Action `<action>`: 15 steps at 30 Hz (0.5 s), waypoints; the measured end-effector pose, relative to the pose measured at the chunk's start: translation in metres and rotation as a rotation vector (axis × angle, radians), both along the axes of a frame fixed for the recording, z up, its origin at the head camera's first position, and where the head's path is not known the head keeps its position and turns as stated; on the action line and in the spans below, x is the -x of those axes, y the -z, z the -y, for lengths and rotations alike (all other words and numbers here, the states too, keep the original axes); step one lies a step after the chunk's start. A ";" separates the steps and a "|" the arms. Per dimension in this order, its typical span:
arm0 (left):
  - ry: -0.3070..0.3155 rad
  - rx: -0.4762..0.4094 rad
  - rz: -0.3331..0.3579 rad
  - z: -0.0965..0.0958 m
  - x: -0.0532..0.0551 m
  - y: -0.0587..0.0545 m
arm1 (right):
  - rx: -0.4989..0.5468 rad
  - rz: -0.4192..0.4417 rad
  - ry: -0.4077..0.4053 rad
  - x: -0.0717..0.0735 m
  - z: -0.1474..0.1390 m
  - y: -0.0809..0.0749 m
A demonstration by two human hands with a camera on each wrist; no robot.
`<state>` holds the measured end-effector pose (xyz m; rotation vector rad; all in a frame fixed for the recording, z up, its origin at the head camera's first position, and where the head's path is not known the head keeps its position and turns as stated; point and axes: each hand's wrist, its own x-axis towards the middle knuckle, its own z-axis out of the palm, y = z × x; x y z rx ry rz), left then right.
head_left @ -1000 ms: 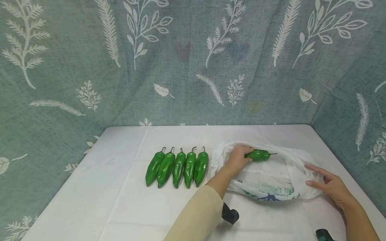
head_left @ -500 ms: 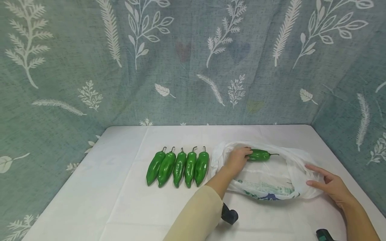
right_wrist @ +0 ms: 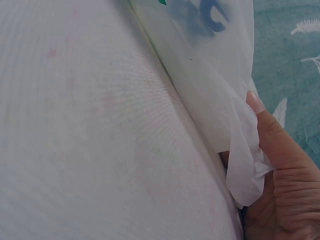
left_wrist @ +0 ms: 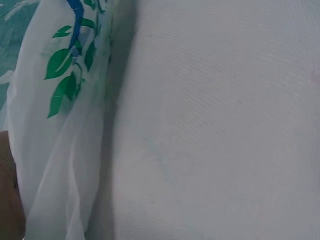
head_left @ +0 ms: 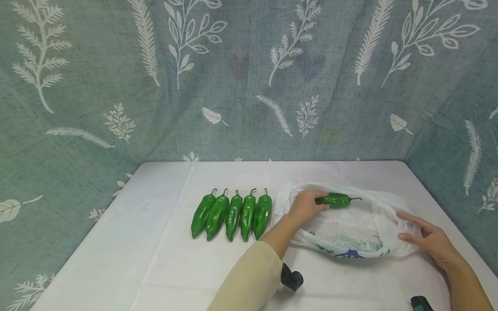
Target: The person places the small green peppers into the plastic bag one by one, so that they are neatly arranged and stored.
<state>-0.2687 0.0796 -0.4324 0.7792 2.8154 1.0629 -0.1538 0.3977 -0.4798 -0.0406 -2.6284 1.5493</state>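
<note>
— Where the white cloth-covered table (head_left: 163, 259) runs left of centre, what's lying on it?

— Five long, glossy green peppers (head_left: 234, 215) with thin curved stems. Close side by side, stems toward the blue-green leaf-print fabric backdrop (head_left: 249, 116), tips toward the person.

— Next?

— Beige cloth sleeve (head_left: 247, 276), small black object (head_left: 292, 278) by its cuff, partly hidden. Then the left hand (head_left: 305, 208), reaching over the near left rim of a thin white plastic bag with green and blue print (head_left: 352, 254).

— Left fingers?

— Narrow, pinching the left end of a single green pepper (head_left: 337, 200), forefinger side above, thumb below. Left wrist view only gets a strip of skin at its edge; can't tell finger state from there.

— Where's that pepper exactly?

— Within the bag's opening, toward the back left, lying sideways, stem pointing right. Can't tell if it touches the bag's bottom.

— Far right?

— Right hand (head_left: 432, 239) at the bag's right side, forefinger and thumb apart on the plastic; right wrist view has a crumpled fold held behind the thumb. Dark gadget (head_left: 420, 303) by the right forearm, cut off by the bottom edge.
</note>
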 end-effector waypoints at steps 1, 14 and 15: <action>0.003 -0.009 0.024 0.001 0.000 -0.001 | 0.000 0.000 -0.001 0.000 0.000 0.000; 0.177 -0.143 0.282 0.025 0.003 -0.021 | -0.023 0.000 -0.001 0.001 -0.001 -0.001; 0.200 -0.139 0.289 0.027 0.003 -0.021 | -0.027 0.000 0.001 0.001 -0.001 -0.001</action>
